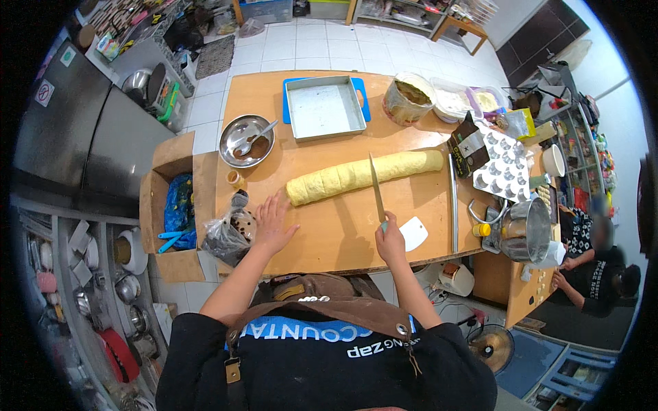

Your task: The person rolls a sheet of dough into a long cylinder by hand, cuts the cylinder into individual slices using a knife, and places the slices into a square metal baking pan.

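Dough roll [329, 182], yellow and marked with crosswise lines, is laid lengthwise on the table [322, 236]. The knife [378, 194] is grasped by its handle in the right hand [391, 240], and its blade is positioned across the roll near mid-length; the depth of contact cannot be determined. The left hand [273, 222] is released, with fingers spread, just beside the roll's left end. 1 white scraper [414, 234] is located beside the right hand. 1 metal bowl [229, 135] and 1 rectangular pan [326, 109] are placed beyond the roll.
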Tool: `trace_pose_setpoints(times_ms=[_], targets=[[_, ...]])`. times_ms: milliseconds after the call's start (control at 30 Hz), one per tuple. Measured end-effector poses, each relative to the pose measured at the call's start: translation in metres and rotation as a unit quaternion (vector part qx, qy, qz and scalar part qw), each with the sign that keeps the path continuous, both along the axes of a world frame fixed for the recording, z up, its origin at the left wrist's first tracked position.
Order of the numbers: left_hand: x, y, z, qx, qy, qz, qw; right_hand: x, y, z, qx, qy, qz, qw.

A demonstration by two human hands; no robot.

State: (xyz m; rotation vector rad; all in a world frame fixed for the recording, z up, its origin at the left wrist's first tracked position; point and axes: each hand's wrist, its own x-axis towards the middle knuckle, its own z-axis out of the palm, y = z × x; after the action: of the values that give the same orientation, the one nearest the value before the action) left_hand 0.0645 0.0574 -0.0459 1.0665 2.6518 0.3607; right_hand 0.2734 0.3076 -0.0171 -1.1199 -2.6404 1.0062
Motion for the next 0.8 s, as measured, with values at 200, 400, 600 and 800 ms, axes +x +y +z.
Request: trace_pose_setpoints(times_ms=[200,400,600,800], targets=[[0.011,0.02,0.007,-0.003,-0.005,-0.009,1.0,-0.017,-0.022,0.005,-0.032,-0.008,0.135,0.99],[0.01,0.032,0.013,-0.062,0.002,-0.032,0.998,-0.032,-0.065,0.005,-0.009,-0.024,0.22,0.975],[-0.002,0.037,0.008,-0.055,0.023,-0.076,0.995,-0.043,-0.084,-0.005,0.0,-0.069,0.215,0.974],[-0.01,0.038,-0.028,0.164,-0.063,0.06,0.983,-0.036,-0.088,0.003,-0.009,-0.04,0.15,0.988]])
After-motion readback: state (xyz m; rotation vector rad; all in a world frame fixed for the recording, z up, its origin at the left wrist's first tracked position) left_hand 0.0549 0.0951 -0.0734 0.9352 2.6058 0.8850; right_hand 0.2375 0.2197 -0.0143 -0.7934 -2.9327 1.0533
